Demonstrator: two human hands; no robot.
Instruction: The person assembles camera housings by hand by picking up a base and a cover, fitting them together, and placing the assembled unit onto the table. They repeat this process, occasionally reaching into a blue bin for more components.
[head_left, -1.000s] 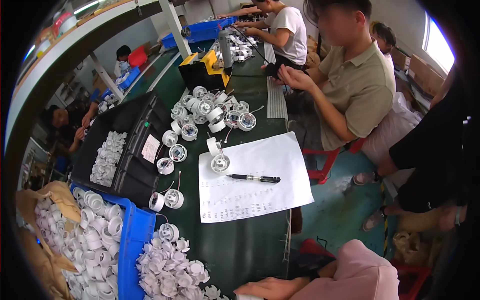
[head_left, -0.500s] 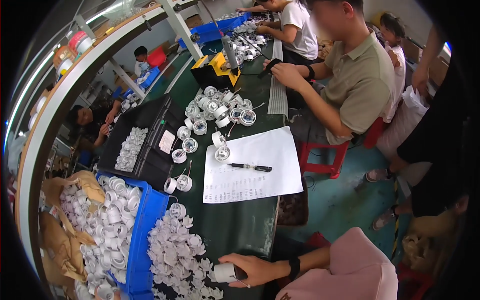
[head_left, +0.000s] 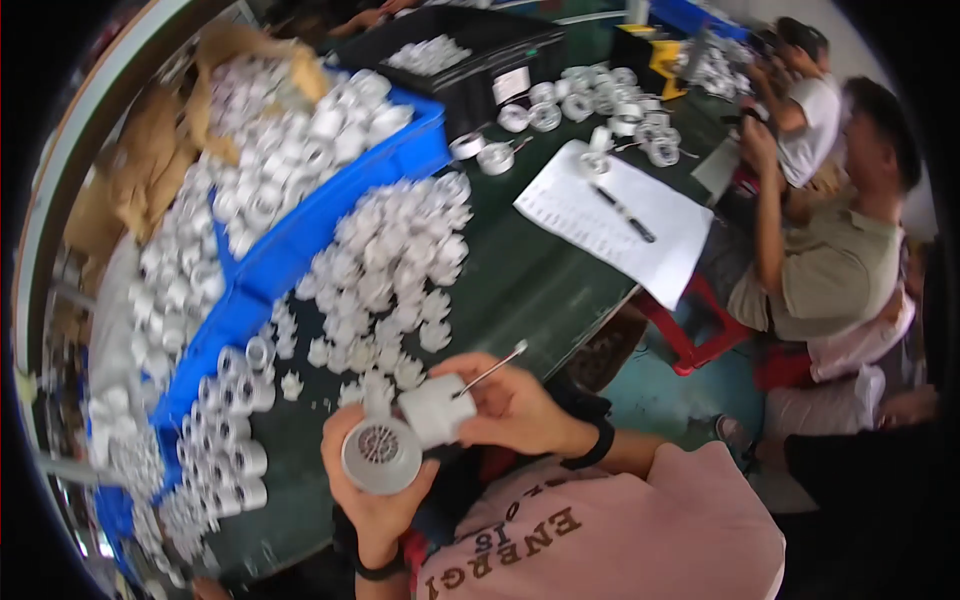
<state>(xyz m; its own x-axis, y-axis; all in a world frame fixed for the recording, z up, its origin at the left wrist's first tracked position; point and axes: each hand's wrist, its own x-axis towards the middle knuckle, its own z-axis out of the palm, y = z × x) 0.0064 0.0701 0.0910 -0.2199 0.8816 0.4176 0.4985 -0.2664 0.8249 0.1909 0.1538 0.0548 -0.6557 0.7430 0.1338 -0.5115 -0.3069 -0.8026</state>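
Note:
My left hand (head_left: 378,512) is closed around a white round plastic housing (head_left: 382,454), whose open end shows a perforated grille inside. My right hand (head_left: 522,408) grips a white plastic cylinder (head_left: 437,410) with a thin wire (head_left: 497,368) sticking out of it. The two parts are held side by side above the table's near edge, seeming to touch or nearly so. Just beyond them lies a heap of small white prong-edged plastic pieces (head_left: 385,250). Rows of white ring-shaped housings (head_left: 225,440) stand to the left of my left hand.
A blue bin (head_left: 290,240) full of white housings runs along the left. Farther back are a black crate (head_left: 480,75), wired round assemblies (head_left: 625,105), and a paper sheet (head_left: 660,262) with a black pen (head_left: 625,215). Co-workers sit at the right, beside a red stool (head_left: 700,330).
The view has swung left and down. My left hand has come into view holding a grille-ended housing. My right hand keeps its white cylinder, now brought beside that housing.

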